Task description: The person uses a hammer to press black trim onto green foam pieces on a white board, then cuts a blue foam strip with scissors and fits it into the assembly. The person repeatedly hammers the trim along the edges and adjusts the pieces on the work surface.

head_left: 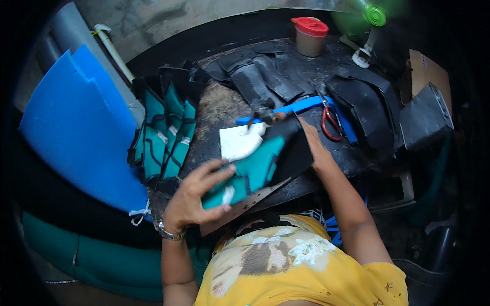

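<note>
My left hand (pixel 196 196) grips the near end of a teal and black shoe-upper piece (pixel 258 166) held above the dark worktable (pixel 214 109). My right hand (pixel 311 145) is mostly hidden behind the piece's black part and supports its far end; a small brush tip (pixel 265 113) shows just beyond it. A white sheet (pixel 237 143) lies under the piece. A watch is on my left wrist.
A stack of finished teal and black pieces (pixel 163 135) hangs at the table's left edge. Black cut pieces (pixel 270 74), red-handled scissors (pixel 331 122), a blue strip (pixel 306 104), a red-lidded jar (pixel 310 35) and a green fan (pixel 370 25) lie beyond. Blue foam sheets (pixel 76 127) stand left.
</note>
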The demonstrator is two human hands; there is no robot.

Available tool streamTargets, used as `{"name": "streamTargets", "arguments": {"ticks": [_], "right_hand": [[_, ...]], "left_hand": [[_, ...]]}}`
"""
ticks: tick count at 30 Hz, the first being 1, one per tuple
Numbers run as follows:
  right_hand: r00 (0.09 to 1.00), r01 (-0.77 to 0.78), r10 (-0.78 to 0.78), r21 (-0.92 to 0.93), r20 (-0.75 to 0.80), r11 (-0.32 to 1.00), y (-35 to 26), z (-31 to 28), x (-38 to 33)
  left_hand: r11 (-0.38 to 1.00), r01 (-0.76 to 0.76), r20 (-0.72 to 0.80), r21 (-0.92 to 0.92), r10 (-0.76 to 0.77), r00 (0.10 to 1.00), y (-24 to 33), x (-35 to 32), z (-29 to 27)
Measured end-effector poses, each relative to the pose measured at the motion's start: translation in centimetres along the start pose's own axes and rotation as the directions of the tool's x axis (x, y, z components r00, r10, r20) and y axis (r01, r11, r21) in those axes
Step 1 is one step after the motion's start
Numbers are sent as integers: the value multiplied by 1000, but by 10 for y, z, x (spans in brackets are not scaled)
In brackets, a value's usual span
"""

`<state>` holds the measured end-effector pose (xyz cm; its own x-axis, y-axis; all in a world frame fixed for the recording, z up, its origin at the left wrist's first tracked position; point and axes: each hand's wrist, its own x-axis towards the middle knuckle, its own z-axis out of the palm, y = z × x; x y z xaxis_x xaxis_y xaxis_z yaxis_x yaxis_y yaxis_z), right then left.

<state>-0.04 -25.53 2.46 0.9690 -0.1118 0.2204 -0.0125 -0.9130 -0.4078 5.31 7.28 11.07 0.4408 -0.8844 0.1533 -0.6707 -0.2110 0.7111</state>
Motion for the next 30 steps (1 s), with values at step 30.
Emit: {"name": "streamTargets", "arguments": {"ticks": [30], "right_hand": [[985, 66, -170, 822, 38, 565, -124, -18, -56]], "left_hand": [[434, -25, -347, -900, -682, 644, -4, 17, 86]]}}
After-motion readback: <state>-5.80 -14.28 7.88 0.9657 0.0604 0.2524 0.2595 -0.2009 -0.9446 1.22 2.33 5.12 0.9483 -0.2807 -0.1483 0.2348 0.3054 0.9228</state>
